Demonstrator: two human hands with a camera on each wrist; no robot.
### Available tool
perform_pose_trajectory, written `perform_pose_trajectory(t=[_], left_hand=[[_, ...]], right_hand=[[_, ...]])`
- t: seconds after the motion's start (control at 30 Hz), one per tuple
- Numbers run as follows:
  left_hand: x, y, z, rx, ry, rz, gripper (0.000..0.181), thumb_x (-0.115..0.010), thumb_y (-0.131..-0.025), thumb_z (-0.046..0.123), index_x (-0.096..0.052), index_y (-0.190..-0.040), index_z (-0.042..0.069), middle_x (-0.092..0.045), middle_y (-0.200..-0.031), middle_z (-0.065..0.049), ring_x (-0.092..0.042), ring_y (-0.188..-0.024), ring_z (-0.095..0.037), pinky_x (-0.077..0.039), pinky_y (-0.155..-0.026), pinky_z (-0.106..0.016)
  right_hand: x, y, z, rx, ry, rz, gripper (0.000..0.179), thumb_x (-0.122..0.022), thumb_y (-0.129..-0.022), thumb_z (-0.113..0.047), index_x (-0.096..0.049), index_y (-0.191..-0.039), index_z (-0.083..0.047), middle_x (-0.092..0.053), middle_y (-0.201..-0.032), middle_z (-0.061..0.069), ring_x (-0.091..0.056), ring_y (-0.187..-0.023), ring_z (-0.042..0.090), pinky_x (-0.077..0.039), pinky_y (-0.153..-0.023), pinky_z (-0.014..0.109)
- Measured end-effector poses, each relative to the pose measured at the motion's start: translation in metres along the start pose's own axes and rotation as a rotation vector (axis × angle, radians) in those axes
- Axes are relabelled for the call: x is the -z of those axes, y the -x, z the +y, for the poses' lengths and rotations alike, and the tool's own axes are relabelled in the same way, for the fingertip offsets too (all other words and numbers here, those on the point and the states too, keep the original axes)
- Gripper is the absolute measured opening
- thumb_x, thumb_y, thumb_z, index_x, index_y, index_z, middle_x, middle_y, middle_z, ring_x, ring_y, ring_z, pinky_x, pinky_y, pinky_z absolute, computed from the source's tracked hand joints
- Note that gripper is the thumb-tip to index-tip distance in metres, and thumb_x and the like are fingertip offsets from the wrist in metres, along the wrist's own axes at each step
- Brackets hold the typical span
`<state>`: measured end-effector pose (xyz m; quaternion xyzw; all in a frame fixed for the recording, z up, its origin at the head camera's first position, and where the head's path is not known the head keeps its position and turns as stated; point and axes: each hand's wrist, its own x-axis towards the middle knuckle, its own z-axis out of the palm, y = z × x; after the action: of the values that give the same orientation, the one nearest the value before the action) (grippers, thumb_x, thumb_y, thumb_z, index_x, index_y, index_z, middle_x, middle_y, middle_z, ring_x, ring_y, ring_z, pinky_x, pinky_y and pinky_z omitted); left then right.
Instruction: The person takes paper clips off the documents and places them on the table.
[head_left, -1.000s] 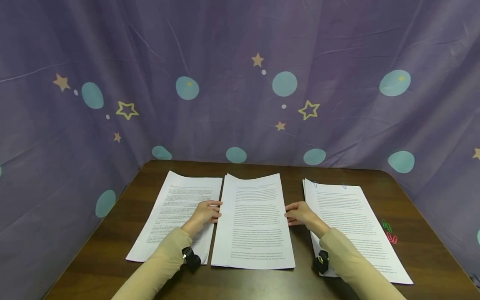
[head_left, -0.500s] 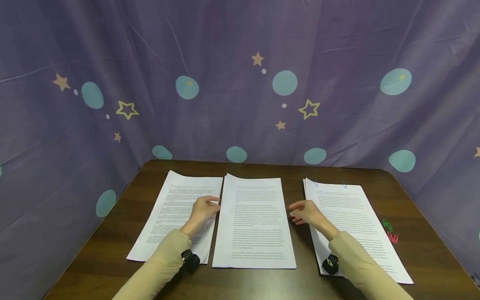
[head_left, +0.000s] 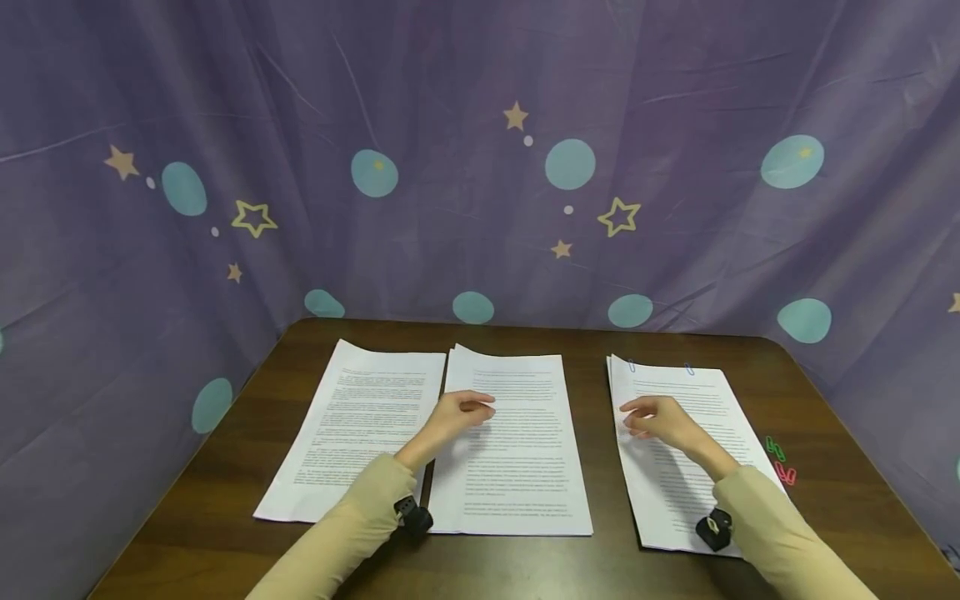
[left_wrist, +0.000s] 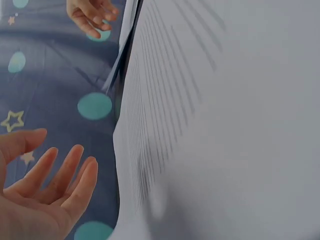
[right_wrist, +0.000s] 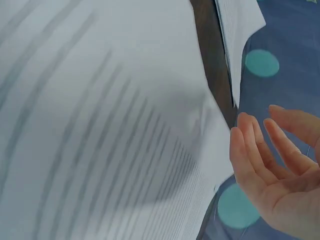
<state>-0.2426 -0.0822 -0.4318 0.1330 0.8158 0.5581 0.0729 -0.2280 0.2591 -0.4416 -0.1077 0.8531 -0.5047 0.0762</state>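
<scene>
My left hand (head_left: 453, 417) hovers above the left part of the middle stack of printed paper (head_left: 517, 483), fingers loosely bent and holding nothing. Over the left side of the right-hand paper stack (head_left: 693, 392) is my right hand (head_left: 663, 421), also relaxed, with nothing in its grasp. Two blue paper clips (head_left: 689, 368) sit along that stack's top edge. The left wrist view has the left hand (left_wrist: 50, 195) with spread fingers beside the page. In the right wrist view, the right hand (right_wrist: 280, 165) is raised off the paper, thumb apart from the fingers.
Another printed paper stack (head_left: 360, 417) lies at the left, close beside the middle one. Green paper clips (head_left: 775, 449) and pink paper clips (head_left: 784, 473) lie on the brown table (head_left: 847, 500) at the right. A purple patterned curtain (head_left: 465, 242) hangs behind the table.
Both hands have left the middle stack's side edges and shifted right, the left over the middle stack and the right over the right-hand stack. The middle stack's raised top edge has settled flatter.
</scene>
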Motion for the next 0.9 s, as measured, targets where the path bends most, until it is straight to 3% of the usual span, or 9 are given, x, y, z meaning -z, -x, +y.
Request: perform_pose_trajectory(t=[0.27,0.47,0.57,0.77,0.9], left_hand=[[-0.031,-0.009,0.009,-0.058,0.007,-0.126,0.033,-0.061,-0.081,0.007,-0.056,-0.109,-0.009,-0.063,-0.095,-0.019,-0.060,-0.085,-0.022,-0.049,-0.072,-0.025],[-0.054,-0.006,0.031,-0.077,0.047,-0.186,0.033,-0.059,-0.079,-0.002,-0.053,-0.109,-0.015,-0.059,-0.097,-0.030,-0.059,-0.087,-0.035,-0.050,-0.071,-0.027],[-0.066,-0.009,0.033,-0.082,0.042,-0.196,0.033,-0.060,-0.078,-0.003,-0.053,-0.108,-0.015,-0.058,-0.097,-0.031,-0.059,-0.086,-0.034,-0.050,-0.070,-0.025],[-0.090,-0.020,0.022,-0.053,0.033,-0.195,0.034,-0.063,-0.077,0.000,-0.056,-0.109,-0.009,-0.061,-0.097,-0.023,-0.060,-0.083,-0.027,-0.050,-0.068,-0.022],[-0.099,-0.018,0.035,-0.066,0.084,-0.205,0.033,-0.061,-0.077,-0.005,-0.055,-0.108,-0.013,-0.058,-0.099,-0.029,-0.059,-0.085,-0.033,-0.050,-0.068,-0.023]], right_hand=[[0.024,0.011,0.010,0.002,0.058,0.038,0.028,-0.057,-0.082,0.000,-0.054,-0.103,0.018,-0.062,-0.087,0.024,-0.061,-0.072,0.020,-0.052,-0.062,0.031],[0.042,0.018,0.020,-0.001,0.142,0.078,0.029,-0.057,-0.083,-0.003,-0.055,-0.104,0.016,-0.061,-0.094,0.026,-0.061,-0.076,0.027,-0.052,-0.062,0.034],[0.050,0.021,0.025,-0.007,0.173,0.101,0.028,-0.058,-0.082,-0.003,-0.056,-0.104,0.016,-0.060,-0.096,0.027,-0.061,-0.077,0.026,-0.052,-0.062,0.034],[0.064,0.030,0.033,-0.016,0.240,0.173,0.028,-0.060,-0.080,-0.002,-0.057,-0.102,0.016,-0.060,-0.097,0.028,-0.060,-0.075,0.019,-0.051,-0.060,0.030],[0.074,0.036,0.038,-0.014,0.276,0.199,0.030,-0.059,-0.081,-0.003,-0.056,-0.103,0.016,-0.058,-0.098,0.030,-0.061,-0.076,0.027,-0.049,-0.059,0.027]])
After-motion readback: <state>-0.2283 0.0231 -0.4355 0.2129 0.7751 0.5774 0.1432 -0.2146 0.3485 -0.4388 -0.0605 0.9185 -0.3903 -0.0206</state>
